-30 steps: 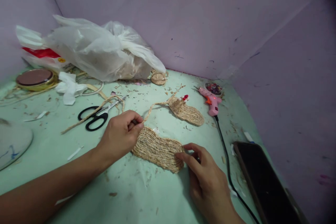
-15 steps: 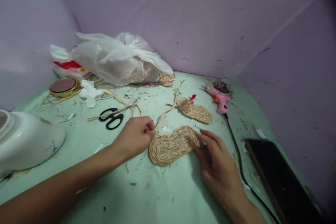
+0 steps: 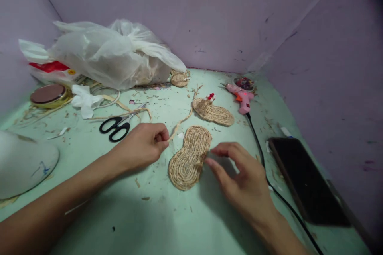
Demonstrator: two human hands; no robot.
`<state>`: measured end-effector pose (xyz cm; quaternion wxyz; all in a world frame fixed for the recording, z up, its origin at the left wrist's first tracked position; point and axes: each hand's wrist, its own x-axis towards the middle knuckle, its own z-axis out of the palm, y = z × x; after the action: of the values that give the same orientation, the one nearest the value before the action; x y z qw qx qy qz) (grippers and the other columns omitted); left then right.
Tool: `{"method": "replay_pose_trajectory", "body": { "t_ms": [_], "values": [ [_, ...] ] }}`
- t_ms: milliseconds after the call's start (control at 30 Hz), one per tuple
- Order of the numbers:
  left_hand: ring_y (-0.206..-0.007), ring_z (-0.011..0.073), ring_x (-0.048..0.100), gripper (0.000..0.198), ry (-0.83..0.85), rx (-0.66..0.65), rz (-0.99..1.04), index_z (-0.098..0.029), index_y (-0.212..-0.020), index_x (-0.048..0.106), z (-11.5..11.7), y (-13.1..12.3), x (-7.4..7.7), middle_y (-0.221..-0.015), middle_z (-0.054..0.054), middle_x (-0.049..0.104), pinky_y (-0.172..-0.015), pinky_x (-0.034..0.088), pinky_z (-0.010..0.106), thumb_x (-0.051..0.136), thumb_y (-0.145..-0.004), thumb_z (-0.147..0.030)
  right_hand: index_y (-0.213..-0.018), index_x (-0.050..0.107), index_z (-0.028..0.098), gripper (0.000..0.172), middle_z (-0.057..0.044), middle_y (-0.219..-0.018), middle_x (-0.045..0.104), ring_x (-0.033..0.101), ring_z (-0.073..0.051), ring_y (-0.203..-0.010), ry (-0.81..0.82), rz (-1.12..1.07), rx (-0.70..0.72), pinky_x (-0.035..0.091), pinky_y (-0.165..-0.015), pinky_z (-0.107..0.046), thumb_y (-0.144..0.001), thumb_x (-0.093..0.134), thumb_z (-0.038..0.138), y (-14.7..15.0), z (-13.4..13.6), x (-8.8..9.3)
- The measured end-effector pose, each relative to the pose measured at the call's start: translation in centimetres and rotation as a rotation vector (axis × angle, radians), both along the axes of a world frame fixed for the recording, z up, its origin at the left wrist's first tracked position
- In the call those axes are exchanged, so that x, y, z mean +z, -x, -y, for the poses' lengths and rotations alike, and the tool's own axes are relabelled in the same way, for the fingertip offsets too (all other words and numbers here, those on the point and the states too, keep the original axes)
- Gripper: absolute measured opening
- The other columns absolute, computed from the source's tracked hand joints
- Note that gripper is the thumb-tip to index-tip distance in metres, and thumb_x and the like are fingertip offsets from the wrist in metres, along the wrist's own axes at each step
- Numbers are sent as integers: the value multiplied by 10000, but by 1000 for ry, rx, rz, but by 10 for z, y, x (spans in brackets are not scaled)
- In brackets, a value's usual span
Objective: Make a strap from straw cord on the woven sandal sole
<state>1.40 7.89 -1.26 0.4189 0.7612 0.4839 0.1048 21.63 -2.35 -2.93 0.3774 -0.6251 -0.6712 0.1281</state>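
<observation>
Black-handled scissors lie on the desk, left of and beyond the left fingers. The left hand has its fingers clamped on a braided cord stretching away from them. Just right of these fingers, the coiled sole lies flat. Past both hands' fingers sits a beaded sole. The right hand holds thumb and fingers apart beside the coiled sole's right edge; contact is hard to tell. Beyond them rests a pink glue gun.
</observation>
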Motion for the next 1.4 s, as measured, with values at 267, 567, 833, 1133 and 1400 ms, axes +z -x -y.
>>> {"method": "replay_pose_trajectory", "body": {
  "t_ms": [267, 567, 833, 1133, 1400],
  "values": [
    [-468, 105, 346, 317, -177, -12, -267, -175, -484, 431, 17, -18, -2, -458, -32, 366, -452, 210, 233, 508, -707, -387, -796, 593, 174, 43, -51, -758, 597, 537, -164, -673, -28, 166, 202, 442, -554, -270, -762, 566, 179, 34, 29, -11],
    [-445, 97, 273, 340, -270, -61, -278, -172, -470, 364, 26, -20, -12, -446, -29, 343, -477, 174, 251, 506, -695, -384, -790, 609, 177, 149, -56, -760, 600, 548, -164, -684, 5, 157, 137, 445, -577, -276, -747, 493, 94, 18, 29, -8],
    [-454, 109, 330, 359, -288, -141, -259, -173, -494, 356, 21, -16, -15, -458, -22, 386, -481, 167, 259, 501, -716, -415, -1039, 572, 105, 355, -81, -715, 622, 522, -166, -589, -154, 327, 304, 416, -497, -283, -703, 466, 65, 16, 49, -20],
    [-453, 106, 330, 357, -286, -155, -254, -171, -497, 353, 21, -17, -15, -460, -21, 382, -487, 162, 261, 493, -725, -408, -1147, 515, 95, 477, -98, -791, 632, 539, -184, -634, -101, 427, 301, 433, -516, -300, -676, 453, 50, 14, 53, -24],
    [-462, 97, 325, 347, -278, -177, -272, -166, -509, 359, 22, -16, -13, -473, -25, 385, -490, 168, 256, 475, -735, -402, -1047, 579, 104, 389, -78, -732, 632, 525, -161, -576, -149, 454, 257, 411, -481, -274, -694, 421, 59, 20, 47, -22]
  ]
}}
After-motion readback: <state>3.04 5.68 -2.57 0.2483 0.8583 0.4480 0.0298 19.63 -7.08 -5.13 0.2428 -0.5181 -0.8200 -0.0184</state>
